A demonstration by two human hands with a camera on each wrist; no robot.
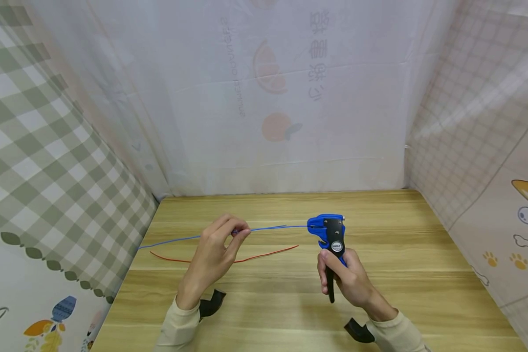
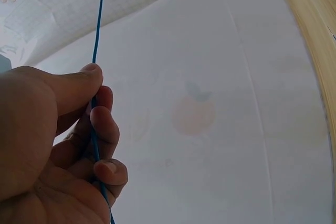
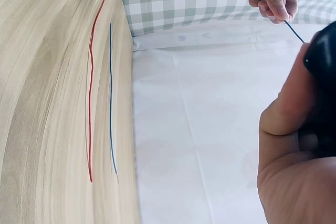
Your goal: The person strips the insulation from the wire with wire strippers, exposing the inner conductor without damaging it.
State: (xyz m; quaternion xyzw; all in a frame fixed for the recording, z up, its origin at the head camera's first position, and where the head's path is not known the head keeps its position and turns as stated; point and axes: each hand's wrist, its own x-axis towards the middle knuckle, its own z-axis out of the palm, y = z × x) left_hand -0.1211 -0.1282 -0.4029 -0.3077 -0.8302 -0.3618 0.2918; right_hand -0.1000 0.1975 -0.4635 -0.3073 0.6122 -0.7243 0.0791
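Note:
My left hand (image 1: 217, 244) pinches a blue wire (image 2: 98, 30) between thumb and fingers, above the table. In the left wrist view the wire runs down past the curled fingers. Its far end reaches the blue nose of a wire stripper (image 1: 333, 232), which has a black body and a black handle. My right hand (image 1: 347, 278) grips the stripper's handle, holding it upright. Whether the wire sits inside the stripper's jaws is too small to tell. A second blue wire (image 3: 111, 98) lies on the table beside a red wire (image 3: 91, 98). In the head view my left hand covers part of the red wire.
The wooden table (image 1: 268, 313) is bounded by a white printed curtain (image 1: 334, 146) at the back. A green checked cloth (image 1: 61, 161) hangs on the left and a patterned cloth (image 1: 471, 195) on the right. Black straps (image 1: 359, 331) show near both wrists.

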